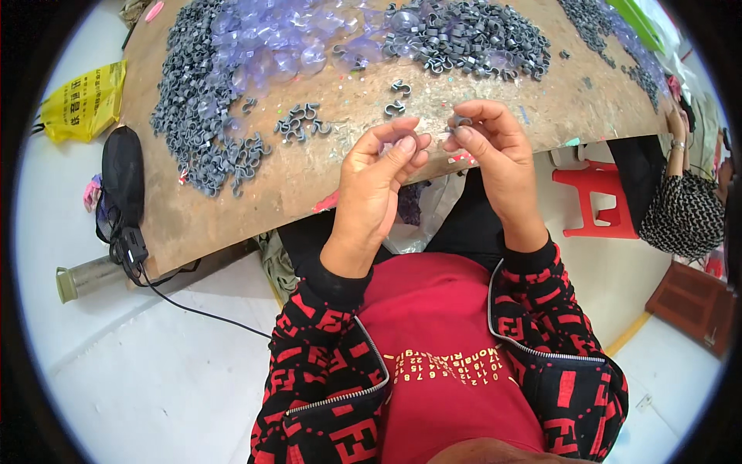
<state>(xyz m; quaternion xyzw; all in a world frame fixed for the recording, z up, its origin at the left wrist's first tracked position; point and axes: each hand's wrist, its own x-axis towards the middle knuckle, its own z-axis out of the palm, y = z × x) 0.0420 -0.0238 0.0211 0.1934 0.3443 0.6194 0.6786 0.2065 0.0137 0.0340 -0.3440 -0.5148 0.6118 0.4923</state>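
tabletop: worn brown table point(286, 185), its wood scuffed and flecked with coloured scraps.
left heap: matte grey clips point(193, 100), small and curved like open loops, tangled thickly down the left side.
clear stuff: shiny domed pieces point(278, 46), see-through with a violet tint, spread between the grey heaps.
right heap: more curved clips point(495, 39), packed dense towards the far side.
strays: a loose cluster point(301, 122) of grey loops near the left heap, and a few single clips point(398, 97) just beyond the fingers.
right hand: the right hand point(504, 158) is raised at the table's near edge, thumb and forefinger pinching a small grey piece point(461, 121).
left hand: the left hand point(372, 176) is up too, apart from the other, thumb against curled fingers; what it grips, i can't tell.
clothing: soft black jacket point(309, 340) with red blocky shapes, toothed metal zip open over a smooth red shirt point(448, 301).
left edge: crinkled yellow bag point(85, 100), limp black pouch point(124, 174), cylindrical bottle point(97, 278).
right edge: hard red plastic stool point(591, 185), and beyond it a person in a patterned garment point(684, 216).
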